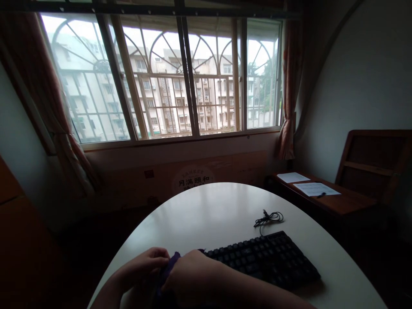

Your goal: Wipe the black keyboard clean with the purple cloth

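A dark purple cloth [169, 265] is bunched between my two hands, over the near left part of the white round table. My left hand [153, 259] is closed on the left side of the cloth, its fingers bent inward. Reaching across from the right, my right hand [190, 271] grips the cloth from the other side, its fingertips mostly hidden. A black keyboard [267, 259] lies slanted on the table, just right of my right hand; my right forearm covers its near left part. Its black cable [269, 218] is bundled in loops behind it.
The white table [206, 214] has a curved edge. Beyond it at right, sheets of paper [317, 189] and a small dark item lie on a brown wooden surface [354, 204], near a wooden chair back [375, 161]. A barred window and curtains are behind.
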{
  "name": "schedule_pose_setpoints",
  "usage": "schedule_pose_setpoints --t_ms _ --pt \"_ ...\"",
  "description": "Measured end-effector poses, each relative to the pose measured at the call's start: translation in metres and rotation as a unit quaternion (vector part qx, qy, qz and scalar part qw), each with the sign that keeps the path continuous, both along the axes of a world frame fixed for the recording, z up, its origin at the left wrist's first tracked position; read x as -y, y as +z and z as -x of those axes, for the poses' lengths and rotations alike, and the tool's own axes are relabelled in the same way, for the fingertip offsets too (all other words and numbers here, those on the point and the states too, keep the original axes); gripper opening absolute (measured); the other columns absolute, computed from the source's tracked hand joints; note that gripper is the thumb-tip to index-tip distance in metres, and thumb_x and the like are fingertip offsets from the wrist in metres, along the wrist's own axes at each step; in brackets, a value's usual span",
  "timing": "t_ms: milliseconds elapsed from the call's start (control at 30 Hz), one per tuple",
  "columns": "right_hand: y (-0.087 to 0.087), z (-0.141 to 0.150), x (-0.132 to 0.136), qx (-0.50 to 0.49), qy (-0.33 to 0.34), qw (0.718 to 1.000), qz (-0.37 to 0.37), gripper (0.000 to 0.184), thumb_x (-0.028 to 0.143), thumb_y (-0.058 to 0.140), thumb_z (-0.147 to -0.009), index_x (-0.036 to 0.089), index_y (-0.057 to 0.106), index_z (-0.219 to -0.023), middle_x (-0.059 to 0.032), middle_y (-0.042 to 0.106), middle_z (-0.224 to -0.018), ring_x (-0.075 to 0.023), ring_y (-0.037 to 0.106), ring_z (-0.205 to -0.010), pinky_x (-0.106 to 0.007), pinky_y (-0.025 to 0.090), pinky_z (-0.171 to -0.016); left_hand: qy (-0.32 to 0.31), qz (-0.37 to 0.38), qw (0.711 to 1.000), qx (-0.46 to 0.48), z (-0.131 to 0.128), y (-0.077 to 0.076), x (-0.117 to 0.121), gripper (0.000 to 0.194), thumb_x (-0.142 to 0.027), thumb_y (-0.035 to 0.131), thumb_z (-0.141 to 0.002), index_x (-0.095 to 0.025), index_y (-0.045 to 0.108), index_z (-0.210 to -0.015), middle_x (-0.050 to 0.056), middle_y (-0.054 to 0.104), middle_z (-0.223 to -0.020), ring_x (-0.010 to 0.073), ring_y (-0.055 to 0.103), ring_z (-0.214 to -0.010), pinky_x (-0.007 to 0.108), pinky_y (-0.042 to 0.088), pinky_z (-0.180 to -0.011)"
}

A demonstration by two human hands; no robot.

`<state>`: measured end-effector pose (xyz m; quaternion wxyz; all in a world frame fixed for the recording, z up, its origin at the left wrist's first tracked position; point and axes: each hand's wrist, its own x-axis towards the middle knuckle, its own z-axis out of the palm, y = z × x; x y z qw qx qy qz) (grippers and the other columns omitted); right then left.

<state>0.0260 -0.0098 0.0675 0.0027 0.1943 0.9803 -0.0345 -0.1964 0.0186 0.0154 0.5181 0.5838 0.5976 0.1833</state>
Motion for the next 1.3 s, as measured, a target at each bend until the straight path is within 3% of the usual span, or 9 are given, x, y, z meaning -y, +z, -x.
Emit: schedule_pose_setpoints --t_ms 267,600,900,1033,1167,1300 --pt "-0.001 0.002 0.003 -0.013 0.026 0.999 -0.027 0.02 0.024 0.063 -0.082 0.025 0.066 -0.101 0.0015 0.071 -0.106 -0.021 0.067 -0.087 -0.027 0.043 -0.05 0.048 0.018 0.998 0.03 -0.005 0.003 0.001 0.044 -0.05 0.08 -0.056 -0.017 0.064 -0.079 0.0 0.059 -0.075 0.0167 0.055 -0.074 0.024 0.04 -0.065" --pt "0.004 -0.004 0.001 -0.02 0.003 1.0 0.011 0.02 0.023 0.063 -0.08 0.026 0.066 -0.1 0.0028 0.072 -0.102 -0.021 0.069 -0.083 -0.027 0.042 -0.049 0.023 0.007 1.0 0.009 0.001 -0.005 -0.005 0.045 -0.055 0.078 -0.057 -0.018 0.064 -0.08 0.001 0.06 -0.075 0.0188 0.056 -0.075 0.026 0.043 -0.065" --pt "0.004 -0.005 0.0 -0.018 0.017 1.0 0.0 0.02 0.024 0.065 -0.079 0.027 0.066 -0.099 0.0024 0.071 -0.102 -0.0202 0.067 -0.084 -0.025 0.04 -0.047 0.015 -0.013 1.0 -0.016 0.002 -0.008 -0.008 0.04 -0.058 0.076 -0.046 -0.028 0.062 -0.067 0.005 0.061 -0.07 0.0342 0.06 -0.08 0.035 0.044 -0.055" --pt "-0.005 -0.002 -0.003 -0.034 0.017 0.999 -0.003 0.02 0.023 0.065 -0.077 0.026 0.065 -0.097 0.0027 0.071 -0.102 -0.0197 0.067 -0.083 -0.024 0.037 -0.045 0.017 -0.011 1.0 -0.015 0.001 -0.005 -0.005 0.038 -0.055 0.076 -0.053 -0.024 0.064 -0.073 0.004 0.061 -0.073 0.0289 0.059 -0.081 0.033 0.046 -0.061" --pt "-0.011 -0.001 -0.006 -0.038 0.016 0.999 -0.004 0.022 0.024 0.064 -0.077 0.028 0.066 -0.1 0.0026 0.072 -0.098 -0.0195 0.067 -0.079 -0.024 0.042 -0.049 0.025 -0.003 1.0 -0.011 -0.001 0.0 0.0 0.042 -0.053 0.075 -0.06 -0.018 0.065 -0.08 0.002 0.061 -0.077 0.0221 0.058 -0.08 0.028 0.045 -0.068" --pt "-0.009 -0.002 -0.005 -0.033 0.016 0.999 0.0 0.025 0.024 0.064 -0.078 0.029 0.066 -0.102 0.003 0.071 -0.099 -0.0198 0.067 -0.08 -0.024 0.043 -0.051 0.035 0.01 0.999 0.003 -0.002 0.001 0.001 0.044 -0.053 0.077 -0.059 -0.017 0.064 -0.081 0.001 0.06 -0.076 0.0196 0.057 -0.076 0.026 0.042 -0.065"
